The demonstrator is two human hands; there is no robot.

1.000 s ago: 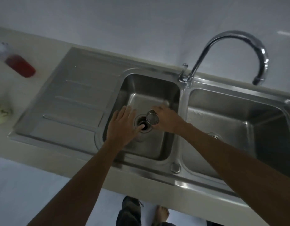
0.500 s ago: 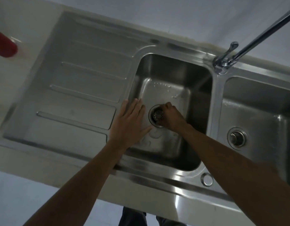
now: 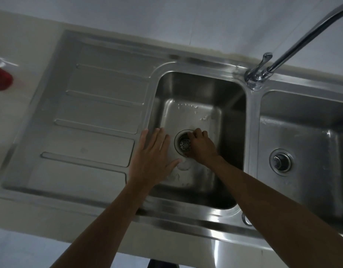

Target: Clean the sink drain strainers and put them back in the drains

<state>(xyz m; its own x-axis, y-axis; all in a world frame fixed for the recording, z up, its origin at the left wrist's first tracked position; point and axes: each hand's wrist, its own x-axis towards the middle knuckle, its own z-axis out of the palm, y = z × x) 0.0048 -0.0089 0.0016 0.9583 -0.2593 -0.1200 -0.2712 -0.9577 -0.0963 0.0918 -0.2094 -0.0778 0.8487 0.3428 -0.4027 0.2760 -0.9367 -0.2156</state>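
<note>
Gripping the perforated strainer [image 3: 184, 145] along its right edge, my right hand [image 3: 202, 146] has its fingers curled down over it, and the strainer sits low inside the drain [image 3: 176, 139] of the small basin [image 3: 197, 89] — I cannot tell whether it is fully seated. Just left of the drain my left hand [image 3: 153, 161] lies flat and open, fingers straight and close together, thumb pointing toward the drain; whether the palm touches the steel I cannot tell. Well to the right of the drain, in the large basin [image 3: 302, 117], a second strainer [image 3: 281, 161] is in its own hole. Behind and to the right of the drain stands the faucet [image 3: 259, 76]. Left of the drain lies the ribbed drainboard [image 3: 93, 122], and far left of it — on the pale tabletop [image 3: 22, 45] — a blurred red object [image 3: 0, 80].
</note>
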